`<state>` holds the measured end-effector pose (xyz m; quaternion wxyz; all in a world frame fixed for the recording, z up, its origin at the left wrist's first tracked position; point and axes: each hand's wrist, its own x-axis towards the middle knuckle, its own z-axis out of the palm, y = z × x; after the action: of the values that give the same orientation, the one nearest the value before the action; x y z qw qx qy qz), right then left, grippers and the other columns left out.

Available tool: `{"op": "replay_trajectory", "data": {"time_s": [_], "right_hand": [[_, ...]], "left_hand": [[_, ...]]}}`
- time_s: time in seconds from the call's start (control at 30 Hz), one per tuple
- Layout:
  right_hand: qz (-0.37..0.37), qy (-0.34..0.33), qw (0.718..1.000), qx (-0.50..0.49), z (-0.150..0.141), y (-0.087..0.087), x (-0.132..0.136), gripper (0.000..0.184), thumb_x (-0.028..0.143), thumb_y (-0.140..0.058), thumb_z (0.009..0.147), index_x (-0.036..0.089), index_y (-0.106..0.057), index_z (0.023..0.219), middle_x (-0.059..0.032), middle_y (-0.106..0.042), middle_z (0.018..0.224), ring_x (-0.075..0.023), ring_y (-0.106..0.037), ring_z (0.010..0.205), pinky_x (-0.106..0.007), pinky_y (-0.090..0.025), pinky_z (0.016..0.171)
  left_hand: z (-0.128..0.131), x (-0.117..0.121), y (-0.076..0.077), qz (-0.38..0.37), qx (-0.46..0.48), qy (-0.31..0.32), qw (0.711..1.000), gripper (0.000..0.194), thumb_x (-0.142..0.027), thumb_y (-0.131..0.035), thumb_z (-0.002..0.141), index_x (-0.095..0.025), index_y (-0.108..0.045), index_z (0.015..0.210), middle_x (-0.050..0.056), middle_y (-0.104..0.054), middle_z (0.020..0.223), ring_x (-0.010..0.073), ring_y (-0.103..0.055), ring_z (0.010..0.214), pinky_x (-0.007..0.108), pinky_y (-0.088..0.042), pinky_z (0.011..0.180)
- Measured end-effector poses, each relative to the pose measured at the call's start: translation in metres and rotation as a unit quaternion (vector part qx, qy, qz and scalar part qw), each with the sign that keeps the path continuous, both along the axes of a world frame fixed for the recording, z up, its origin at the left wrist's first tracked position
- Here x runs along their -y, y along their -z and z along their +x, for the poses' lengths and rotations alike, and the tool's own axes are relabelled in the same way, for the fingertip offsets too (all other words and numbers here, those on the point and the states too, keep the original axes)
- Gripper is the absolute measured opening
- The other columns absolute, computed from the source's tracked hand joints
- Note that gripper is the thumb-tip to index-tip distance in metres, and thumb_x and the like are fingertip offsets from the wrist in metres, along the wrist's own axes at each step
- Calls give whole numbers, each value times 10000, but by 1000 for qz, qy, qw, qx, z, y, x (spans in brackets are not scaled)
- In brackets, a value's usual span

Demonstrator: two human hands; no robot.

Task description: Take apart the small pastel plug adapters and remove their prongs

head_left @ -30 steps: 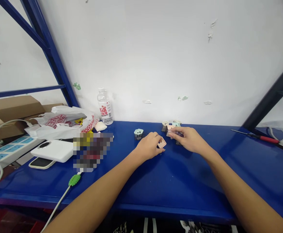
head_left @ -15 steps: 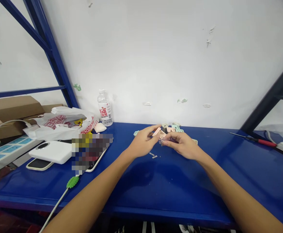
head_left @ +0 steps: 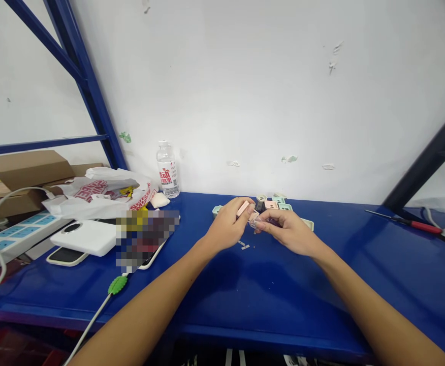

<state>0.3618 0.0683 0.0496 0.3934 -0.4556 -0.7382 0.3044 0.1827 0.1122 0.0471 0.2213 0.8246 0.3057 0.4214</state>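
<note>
While my left hand (head_left: 227, 227) pinches a pale pink plastic casing (head_left: 244, 208), my right hand (head_left: 289, 232) grips a small clear plastic part (head_left: 253, 220). Two tiny metal strips (head_left: 244, 246) lie just below.

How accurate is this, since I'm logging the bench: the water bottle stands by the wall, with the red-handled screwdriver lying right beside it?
Not quite: the screwdriver lies at the far right of the bench, nowhere near the bottle, which does stand by the wall. The head view shows this.
</note>
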Motion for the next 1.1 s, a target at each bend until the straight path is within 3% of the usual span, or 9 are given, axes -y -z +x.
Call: {"op": "replay_trajectory", "data": {"time_s": [0.17,0.4,0.7,0.93,1.1], "right_hand": [[-11,5,1000,-13,-3,-3,2,318,486,-592,831,181,-658,773,4,-594,583,-126,-529,541,-244,-362,482],[3,29,1000,-2,-4,2,-1,308,470,-587,841,181,-661,764,-30,-686,726,-161,-600,679,-274,-430,631],[13,75,996,54,-7,8,-1,377,516,-536,864,184,-663,738,-35,-702,713,-149,-551,587,-261,-379,559],[11,60,997,-42,-11,13,-4,413,556,-561,837,168,-655,728,-6,-607,565,-124,-499,499,-239,-328,473],[11,73,993,-96,-15,17,-4,399,561,-588,818,175,-676,777,29,-510,485,-92,-374,406,-241,-259,419]], "left_hand": [[-1,1,0,10,14,-1,1000,273,-369,-446,916,-191,-601,1055,41,-675,1005,175,-615,896,292,-465,837],[2,5,2,18,15,-20,1000,270,-366,-438,926,-193,-602,1054,24,-684,975,156,-620,859,265,-459,809],[2,2,8,45,-18,-36,998,249,-353,-426,931,-209,-588,1055,13,-682,937,155,-622,827,261,-438,747],[6,4,9,32,10,-56,998,218,-344,-446,924,-207,-583,1025,-5,-664,851,134,-608,749,240,-432,693],[8,8,8,37,66,-79,994,215,-353,-462,917,-207,-589,1011,-15,-662,828,107,-588,687,211,-442,666]]}}
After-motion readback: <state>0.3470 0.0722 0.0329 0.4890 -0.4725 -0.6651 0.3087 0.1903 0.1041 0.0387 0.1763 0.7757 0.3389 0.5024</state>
